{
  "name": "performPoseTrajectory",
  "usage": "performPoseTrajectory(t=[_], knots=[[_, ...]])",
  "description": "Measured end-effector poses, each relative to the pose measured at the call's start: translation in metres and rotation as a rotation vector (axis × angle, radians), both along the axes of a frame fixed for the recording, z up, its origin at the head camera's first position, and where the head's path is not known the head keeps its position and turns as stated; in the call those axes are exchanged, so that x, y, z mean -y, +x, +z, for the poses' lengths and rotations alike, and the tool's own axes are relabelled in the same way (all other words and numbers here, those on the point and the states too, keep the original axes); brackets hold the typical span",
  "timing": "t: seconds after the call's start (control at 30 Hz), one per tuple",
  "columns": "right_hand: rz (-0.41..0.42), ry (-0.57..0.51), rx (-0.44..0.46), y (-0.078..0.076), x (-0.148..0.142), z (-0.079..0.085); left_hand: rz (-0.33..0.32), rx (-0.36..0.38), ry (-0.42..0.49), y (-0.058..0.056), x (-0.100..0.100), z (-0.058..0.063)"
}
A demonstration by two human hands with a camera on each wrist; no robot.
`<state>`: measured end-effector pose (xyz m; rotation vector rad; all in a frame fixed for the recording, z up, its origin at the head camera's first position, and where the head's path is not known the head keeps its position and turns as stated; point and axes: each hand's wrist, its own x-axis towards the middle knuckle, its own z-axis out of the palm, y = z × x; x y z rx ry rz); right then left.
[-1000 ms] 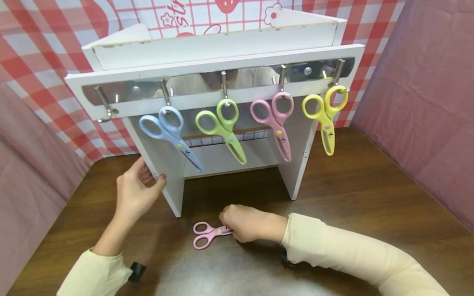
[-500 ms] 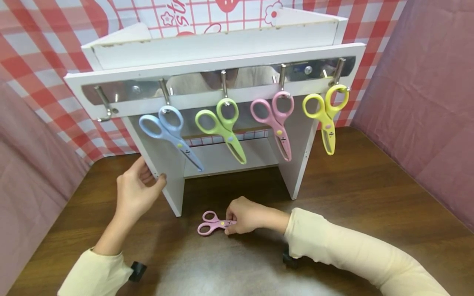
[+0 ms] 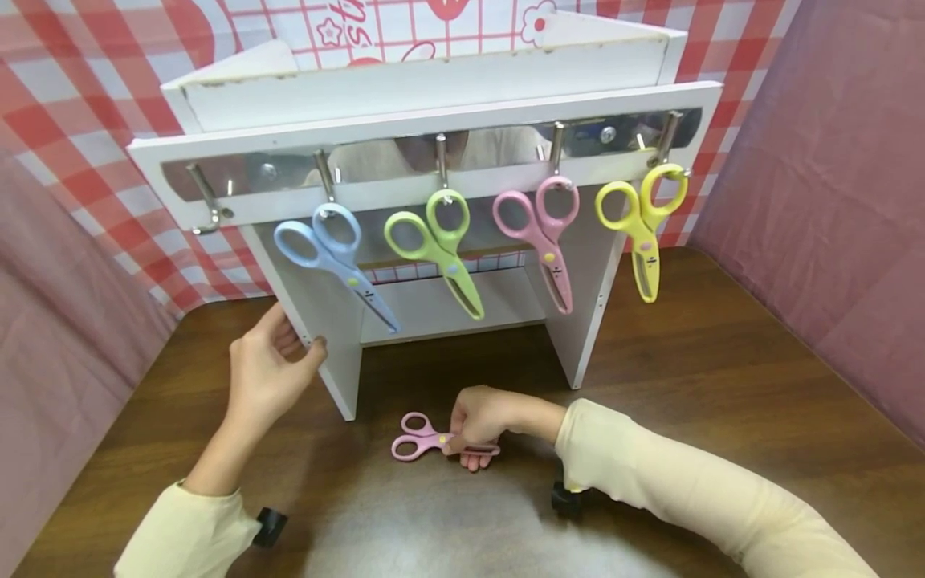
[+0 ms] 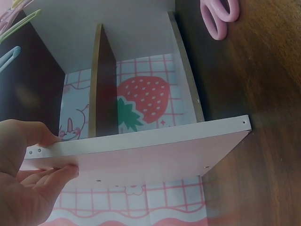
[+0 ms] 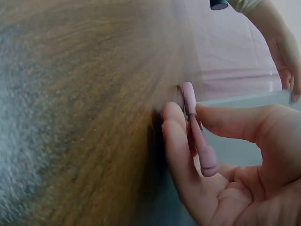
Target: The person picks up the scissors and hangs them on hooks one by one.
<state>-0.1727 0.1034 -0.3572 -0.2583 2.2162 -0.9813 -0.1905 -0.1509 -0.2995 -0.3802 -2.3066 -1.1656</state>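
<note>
Pink scissors (image 3: 422,437) are pinched between the thumb and fingers of my right hand (image 3: 480,421), low over the table in front of the white stand. Their two handle loops point left, and the blade end shows past the fingers on the right. In the right wrist view the scissors (image 5: 200,136) appear edge-on, thumb on one side and fingers on the other. My left hand (image 3: 267,361) grips the front edge of the stand's left side panel (image 3: 311,345). The left wrist view shows that hand (image 4: 35,165) with its thumb and fingers on opposite faces of the panel.
A metal hook rail (image 3: 499,144) crosses the stand's front. Blue scissors (image 3: 325,249), green scissors (image 3: 437,245), another pink pair (image 3: 540,233) and yellow scissors (image 3: 641,221) hang there. The leftmost hook (image 3: 205,201) holds nothing. Checked cloth (image 3: 130,136) hangs behind.
My right hand has lifted the pink scissors slightly and shifted them to the right, turning so that the blade end now shows beyond the fingers. My left hand keeps its hold on the panel.
</note>
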Motion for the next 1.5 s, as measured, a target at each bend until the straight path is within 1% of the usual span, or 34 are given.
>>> performPoseTrajectory(t=[0.13, 0.23, 0.33, 0.47, 0.73, 1.03, 1.3, 1.5], knots=[[-0.014, -0.061, 0.110, -0.006, -0.002, -0.004, 0.002, -0.006, 0.002, 0.001, 0.001, 0.000], [-0.002, -0.104, 0.188, -0.010, -0.003, -0.007, 0.002, -0.006, 0.007, 0.002, 0.002, 0.000], [0.012, -0.128, 0.247, -0.013, -0.005, -0.010, -0.001, -0.004, 0.009, 0.002, 0.003, 0.000], [0.031, -0.142, 0.294, -0.017, -0.007, -0.012, -0.001, -0.002, 0.007, 0.003, 0.003, 0.000], [0.027, -0.170, 0.317, -0.019, -0.011, -0.015, 0.001, 0.002, 0.006, 0.001, 0.002, 0.001], [0.042, -0.195, 0.321, -0.018, -0.013, -0.016, -0.002, -0.008, -0.001, -0.001, 0.001, 0.000], [0.032, -0.211, 0.315, -0.017, -0.013, -0.017, -0.012, -0.006, 0.000, -0.001, 0.001, 0.000], [0.028, -0.216, 0.312, -0.017, -0.013, -0.017, -0.004, -0.007, -0.006, -0.002, 0.002, -0.001]])
